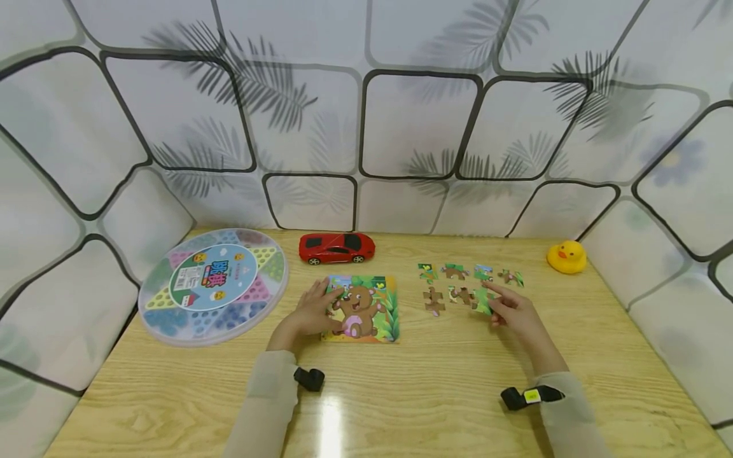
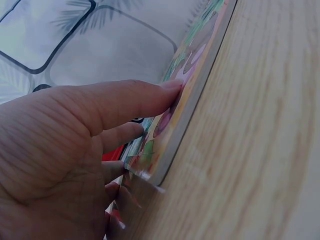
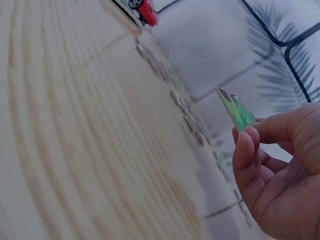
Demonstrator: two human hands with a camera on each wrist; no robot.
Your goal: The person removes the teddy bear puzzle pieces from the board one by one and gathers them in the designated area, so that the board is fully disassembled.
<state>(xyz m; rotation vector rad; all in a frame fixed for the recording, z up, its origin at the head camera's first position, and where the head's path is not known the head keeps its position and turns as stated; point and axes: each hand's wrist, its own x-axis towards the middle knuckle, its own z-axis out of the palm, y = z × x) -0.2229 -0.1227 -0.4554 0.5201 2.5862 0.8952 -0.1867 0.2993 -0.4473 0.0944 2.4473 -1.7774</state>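
My left hand (image 1: 312,310) rests at the left side of a bear jigsaw puzzle (image 1: 359,310), a flat square picture board on the table. In the left wrist view the thumb (image 2: 150,97) lies straight across the picture near its edge, and the other fingers reach to the board's side. Between thumb and fingertips my right hand (image 1: 512,310) pinches a green puzzle piece (image 3: 237,110), held above the table. Close by, loose puzzle pieces lie in two rows, among them a brown piece (image 1: 434,301) and a brown-and-green piece (image 1: 511,277).
Behind the board stands a red toy car (image 1: 336,248). A round Chinese checkers board (image 1: 212,286) lies at the left, and a yellow rubber duck (image 1: 567,257) sits at the back right. Patterned cloth walls (image 1: 401,203) enclose the wooden table (image 1: 412,401).
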